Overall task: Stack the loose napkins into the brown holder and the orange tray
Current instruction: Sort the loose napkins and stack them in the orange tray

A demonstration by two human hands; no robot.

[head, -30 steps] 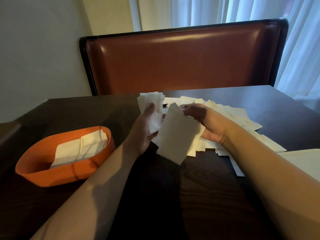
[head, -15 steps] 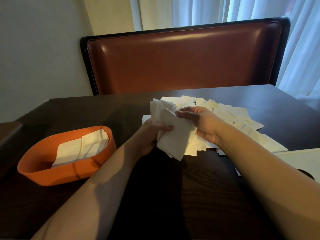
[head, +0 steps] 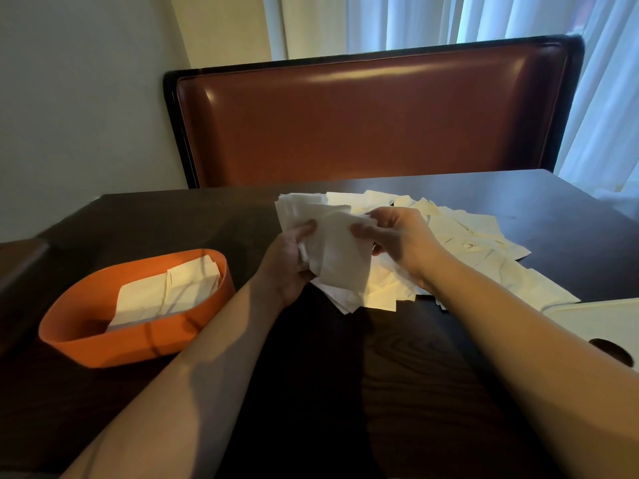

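Far to the left of both hands, the orange tray [head: 103,344] sits on the dark worktop [head: 345,392], with a flat layer of white napkins [head: 166,295] lying inside it, well apart from either grip.

Right of the tray, the left hand [head: 287,267] is raised above the worktop. Its grip is clamped on a bundle of napkins [head: 311,216]: the thumb presses across the front of the sheets and the other fingers curl behind them, mostly hidden. The bundle stands roughly upright and fans out above the thumb.

Against the front of that bundle lies a single napkin [head: 342,261], hanging down over the left palm. The right hand [head: 397,240] meets it from the right; its grip is pinched on the sheet's upper right edge, fingertips [head: 359,231] on the paper. The two hands sit close together, joined by the paper.

Beneath and beyond the right hand, the loose napkins [head: 466,236] spread in an untidy heap across the worktop, running away to the right. Further right, at the picture's edge, lies a pale flat board [head: 601,323] with a dark hole in it.
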